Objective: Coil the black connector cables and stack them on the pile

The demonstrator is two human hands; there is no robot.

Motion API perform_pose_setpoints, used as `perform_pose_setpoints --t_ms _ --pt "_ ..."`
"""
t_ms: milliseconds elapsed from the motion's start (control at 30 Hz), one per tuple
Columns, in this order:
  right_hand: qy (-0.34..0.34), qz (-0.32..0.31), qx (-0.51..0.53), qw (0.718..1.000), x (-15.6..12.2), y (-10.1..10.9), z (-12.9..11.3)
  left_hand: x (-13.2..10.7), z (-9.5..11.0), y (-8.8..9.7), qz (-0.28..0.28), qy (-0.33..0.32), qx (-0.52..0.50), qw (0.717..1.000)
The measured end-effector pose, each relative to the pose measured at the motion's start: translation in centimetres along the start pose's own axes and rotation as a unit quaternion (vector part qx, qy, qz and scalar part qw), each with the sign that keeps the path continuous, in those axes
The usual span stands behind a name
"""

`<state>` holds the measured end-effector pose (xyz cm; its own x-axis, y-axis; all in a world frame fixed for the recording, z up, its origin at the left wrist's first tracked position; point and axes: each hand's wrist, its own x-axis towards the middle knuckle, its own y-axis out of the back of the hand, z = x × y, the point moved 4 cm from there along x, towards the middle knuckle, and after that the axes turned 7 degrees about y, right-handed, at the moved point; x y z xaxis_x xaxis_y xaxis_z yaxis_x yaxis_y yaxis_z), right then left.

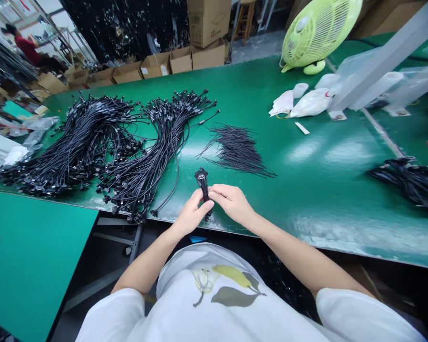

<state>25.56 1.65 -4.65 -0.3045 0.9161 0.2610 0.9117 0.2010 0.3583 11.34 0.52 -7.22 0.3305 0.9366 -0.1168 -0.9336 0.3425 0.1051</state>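
Observation:
Close to the table's front edge, my left hand [193,211] is wrapped round a folded black cable [201,178], its connector end pointing up and away from me. My right hand [231,202] meets it from the other side, fingertips pinched together at the cable's middle; what they pinch is too small to make out. Just beyond my hands lies a loose heap of thin black twist ties [237,149]. To the left rests a bundle of black cables [164,137] with connectors at both ends, and a larger cable pile [82,137] lies past it.
A green fan [319,33] stands at the back right, near white wrapped rolls [310,102] and a slanted grey post [381,59]. More coiled black cables [410,183] lie far right. Cardboard boxes [157,65] line the table's far edge. A person [30,50] sits in the distance.

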Motion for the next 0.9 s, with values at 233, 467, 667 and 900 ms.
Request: perform_pose_setpoints --t_ms 233,467,667,900 --pt "-0.207 -0.168 0.43 0.863 -1.3 -2.9 2.5 -1.2 2.2 -0.5 -0.024 -0.031 0.001 0.999" --pt "-0.094 -0.064 0.084 0.99 -1.4 0.4 1.7 -0.2 0.8 0.5 0.031 0.067 -0.181 0.981" --pt "0.035 0.147 0.022 0.988 0.6 2.4 -0.9 -0.2 0.5 -1.8 -0.01 0.104 -0.109 0.989" --pt "-0.151 0.167 0.409 0.884 1.2 0.1 1.5 -0.6 0.6 -3.9 -0.115 0.175 -0.209 0.955"
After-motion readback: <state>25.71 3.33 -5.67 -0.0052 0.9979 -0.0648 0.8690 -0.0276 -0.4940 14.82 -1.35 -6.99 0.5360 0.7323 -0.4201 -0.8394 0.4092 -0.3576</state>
